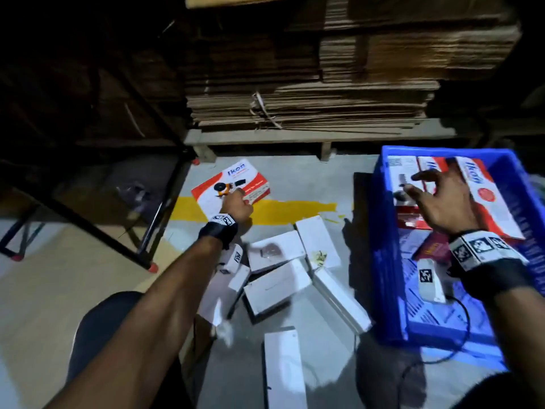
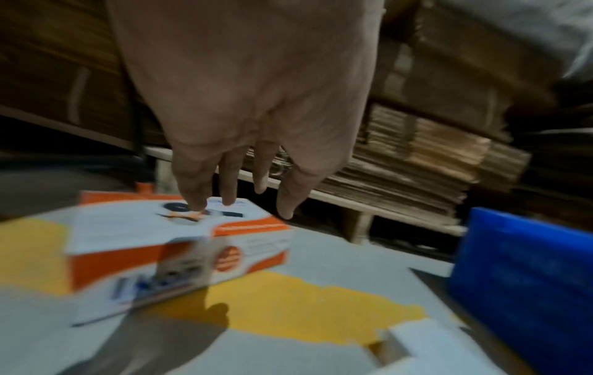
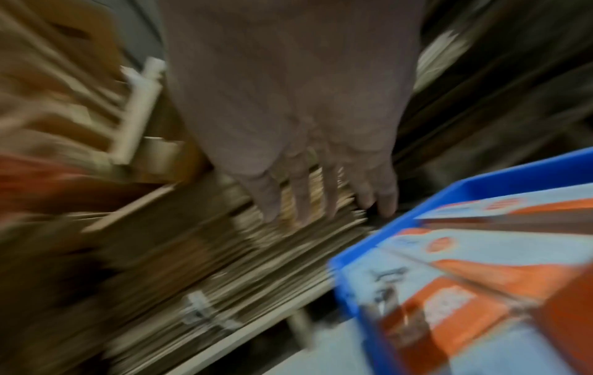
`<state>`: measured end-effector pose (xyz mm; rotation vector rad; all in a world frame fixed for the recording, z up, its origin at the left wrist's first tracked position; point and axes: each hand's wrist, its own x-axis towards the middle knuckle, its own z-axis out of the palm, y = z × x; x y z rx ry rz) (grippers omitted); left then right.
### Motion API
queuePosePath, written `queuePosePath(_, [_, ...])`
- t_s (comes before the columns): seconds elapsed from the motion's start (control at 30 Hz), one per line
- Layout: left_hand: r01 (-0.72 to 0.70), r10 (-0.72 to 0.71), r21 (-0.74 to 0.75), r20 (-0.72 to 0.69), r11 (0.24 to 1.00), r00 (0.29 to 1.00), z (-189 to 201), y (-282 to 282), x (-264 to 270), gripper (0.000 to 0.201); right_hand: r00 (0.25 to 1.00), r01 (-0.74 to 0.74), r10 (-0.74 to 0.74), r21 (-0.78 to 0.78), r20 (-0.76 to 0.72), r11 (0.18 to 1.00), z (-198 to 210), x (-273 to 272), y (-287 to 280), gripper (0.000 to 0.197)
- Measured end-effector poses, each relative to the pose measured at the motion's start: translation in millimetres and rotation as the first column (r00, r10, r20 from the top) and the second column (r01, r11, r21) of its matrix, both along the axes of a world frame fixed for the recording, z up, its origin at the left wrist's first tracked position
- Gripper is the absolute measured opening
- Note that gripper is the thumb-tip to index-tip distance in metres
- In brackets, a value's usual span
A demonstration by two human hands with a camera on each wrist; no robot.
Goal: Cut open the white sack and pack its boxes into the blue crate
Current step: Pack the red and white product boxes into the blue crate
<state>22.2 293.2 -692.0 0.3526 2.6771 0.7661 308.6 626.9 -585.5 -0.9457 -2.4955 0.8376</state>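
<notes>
A red-and-white Ikon box (image 1: 236,172) lies on the grey floor across a yellow stripe. My left hand (image 1: 236,199) reaches out to it. In the left wrist view the straight fingertips (image 2: 195,203) touch the top of that box (image 2: 138,228). The blue crate (image 1: 383,231) stands at the right with several Ikon boxes (image 1: 483,196) leaning inside. Above them my right hand (image 1: 424,184) hovers with fingers spread, holding nothing. The right wrist view is blurred; it shows the right hand (image 3: 320,210), the crate rim (image 3: 513,175) and the boxes (image 3: 481,253). I see no white sack.
Several flat white boxes (image 1: 277,284) lie scattered on the floor between my arms. Flattened cardboard (image 1: 309,107) is stacked on a low wooden pallet behind. Black metal table legs (image 1: 165,208) stand at the left. A white device with a cable (image 1: 430,278) lies in the crate.
</notes>
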Motion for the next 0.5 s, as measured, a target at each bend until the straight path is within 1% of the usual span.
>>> queuePosePath(0.03, [-0.054,0.051,-0.049,-0.061,0.997,0.997,-12,-22,-22,0.06,0.996,-0.089,0.089,-0.02,-0.01,0.996,6,-9,-19,0.042])
queuePosePath(0.07, [-0.097,0.088,-0.112,-0.088,0.989,0.992,-20,-39,-38,0.067,0.988,-0.153,0.153,-0.057,-0.011,0.987,10,-13,-36,0.038])
queuePosePath(0.1, [-0.127,0.107,-0.174,-0.119,0.976,0.987,-30,-54,-51,0.072,0.979,-0.202,0.202,-0.104,-0.013,0.974,12,-17,-52,0.032])
queuePosePath(0.13, [-0.139,0.11,-0.241,-0.128,0.961,0.986,-50,-66,-65,0.081,0.971,-0.237,0.238,-0.142,-0.007,0.961,13,-22,-70,0.025])
queuePosePath(0.2, [-0.064,0.036,-0.385,-0.079,0.92,0.996,-66,-78,-66,0.104,0.95,-0.308,0.312,-0.179,-0.006,0.934,11,-26,-94,0.018])
queuePosePath(0.27, [0.051,-0.069,-0.479,-0.019,0.876,0.997,-88,-82,-55,0.12,0.938,-0.342,0.347,-0.194,-0.008,0.919,8,-29,-109,0.02])
queuePosePath(0.33, [0.107,-0.111,-0.457,0.018,0.883,0.994,-99,-83,-39,0.123,0.932,-0.355,0.363,-0.192,0.005,0.915,1,-34,-123,0.027])
queuePosePath(0.37, [0.102,-0.115,-0.428,-0.007,0.898,0.993,-101,-81,-31,0.12,0.93,-0.358,0.368,-0.202,0.011,0.912,-3,-39,-131,0.026])
queuePosePath(0.43, [0.093,-0.139,-0.345,-0.112,0.934,0.984,-90,-73,-16,0.105,0.916,-0.376,0.395,-0.187,0.076,0.908,-13,-49,-150,0.019])
queuePosePath(0.5, [0.105,-0.146,-0.178,-0.233,0.978,0.961,-74,-65,-8,0.088,0.889,-0.412,0.433,-0.153,0.149,0.898,-26,-59,-172,0.019])
